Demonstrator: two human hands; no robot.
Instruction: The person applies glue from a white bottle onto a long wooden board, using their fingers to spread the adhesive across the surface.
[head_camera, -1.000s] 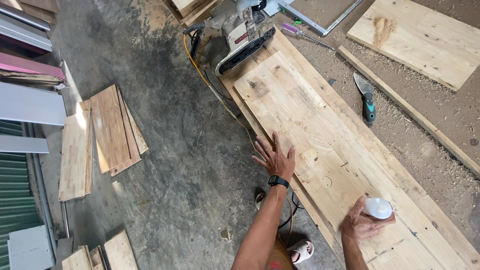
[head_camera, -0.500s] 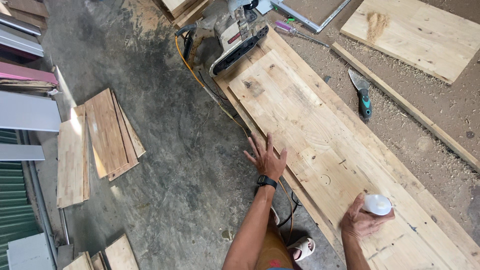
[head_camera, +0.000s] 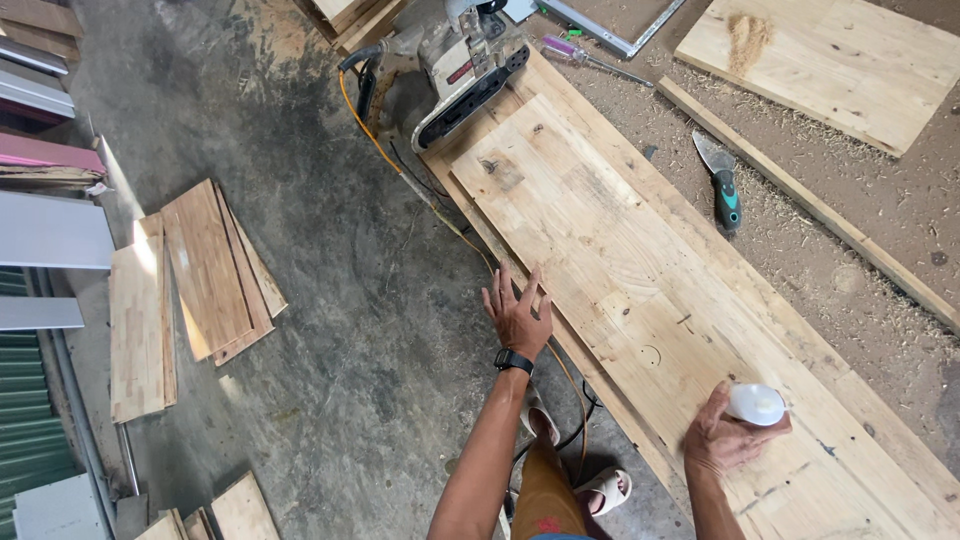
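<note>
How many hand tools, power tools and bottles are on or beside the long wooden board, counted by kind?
Power tools: 1, the belt sander.
Hand tools: 2, the putty knife and the screwdriver.
Bottles: 1, the white bottle in the right hand.
Total: 4.

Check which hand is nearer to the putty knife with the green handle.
Right. The right hand, holding a white bottle, is below the putty knife on the long wooden panel. The left hand rests farther away at the panel's left edge.

Your left hand (head_camera: 518, 318) stretches forward on a straight arm, palm down, fingers spread wide, a dark band at the wrist. Your right hand (head_camera: 722, 438) curls closed, fingers wrapped tight, forearm angled upward.
</note>
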